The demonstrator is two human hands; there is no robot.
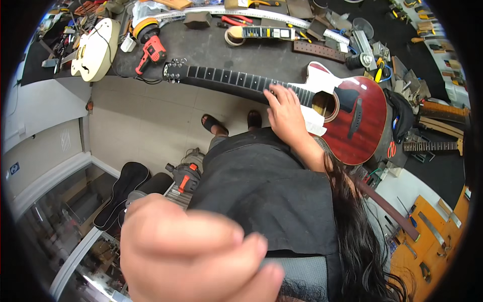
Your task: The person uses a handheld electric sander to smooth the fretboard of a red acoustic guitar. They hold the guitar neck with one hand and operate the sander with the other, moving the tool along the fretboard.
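Note:
A dark red acoustic guitar point(370, 128) lies across the workbench, its headstock to the left and its body to the right. White paper-like sheets point(322, 79) cover the top on both sides of the fretboard's end, beside the sound hole. My right hand point(287, 113) rests on the dark fretboard point(241, 79) close to the body, fingers outstretched and slightly apart, with nothing seen in them. My left hand point(191, 246) is raised very near the camera, away from the guitar. Its fingers are curled together and a little blurred; whatever they may hold is hidden.
A red power polisher point(152, 52) and a cream guitar body point(98, 50) sit at the bench's left. Behind the neck are a tape roll point(234, 36) and a perforated bar point(319, 51). A loose neck point(430, 146) lies right. A vacuum cleaner point(186, 176) stands on the floor.

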